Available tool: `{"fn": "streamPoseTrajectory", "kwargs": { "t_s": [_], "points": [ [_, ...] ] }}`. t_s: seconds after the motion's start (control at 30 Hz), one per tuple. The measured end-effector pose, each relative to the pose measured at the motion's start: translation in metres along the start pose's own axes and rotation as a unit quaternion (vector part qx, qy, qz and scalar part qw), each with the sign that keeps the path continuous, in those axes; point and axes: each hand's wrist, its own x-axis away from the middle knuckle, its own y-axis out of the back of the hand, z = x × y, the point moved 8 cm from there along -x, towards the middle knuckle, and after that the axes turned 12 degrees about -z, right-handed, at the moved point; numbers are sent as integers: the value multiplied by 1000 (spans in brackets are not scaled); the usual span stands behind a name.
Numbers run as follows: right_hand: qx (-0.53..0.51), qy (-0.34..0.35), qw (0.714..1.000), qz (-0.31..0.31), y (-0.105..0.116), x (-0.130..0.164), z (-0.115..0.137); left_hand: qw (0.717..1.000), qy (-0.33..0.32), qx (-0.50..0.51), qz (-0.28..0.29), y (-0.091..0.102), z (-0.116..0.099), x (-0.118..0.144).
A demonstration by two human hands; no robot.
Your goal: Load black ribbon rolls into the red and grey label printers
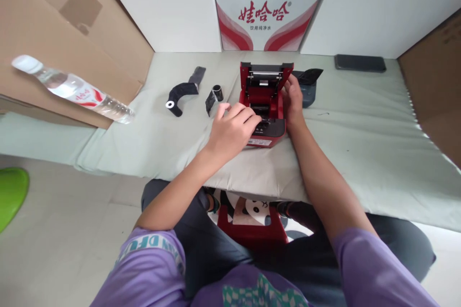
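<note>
A small red and black printer (266, 129), perhaps a label printer, sits on the cloth-covered surface with its lid (267, 76) raised. Rollers show inside. My left hand (234, 127) lies over its near left side, fingers apart and bent, fingertips at the black front panel. Against the right side of the printer, my right hand (293, 98) grips it near the lid's hinge side; its thumb is hidden. To the left lie a partly unwound black ribbon roll (180, 93) and a smaller dark roll (216, 92) with a loose tail.
Behind stand white cartons (266, 19). A plastic water bottle (77, 91) leans by a brown cardboard box (90, 33) at left. Dark film (309, 81) lies right of the printer, and a black phone-like slab (360, 63) lies farther right. The front table edge runs above my knees.
</note>
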Motion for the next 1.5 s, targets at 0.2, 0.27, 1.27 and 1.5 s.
{"fn": "streamPoseTrajectory", "kwargs": {
  "t_s": [0.2,0.27,1.27,1.5],
  "points": [
    [-103,-14,995,1,-5,8,21,999,4,14,-32,14,3,-1],
    [-125,-21,992,-21,-5,11,29,1000,6,27,-15,13,3,1],
    [-10,-147,987,67,3,18,1,968,160,183,-55,-19,60,24],
    [-38,-205,975,79,-2,23,-3,973,135,185,-19,-30,60,26]
  ]
}}
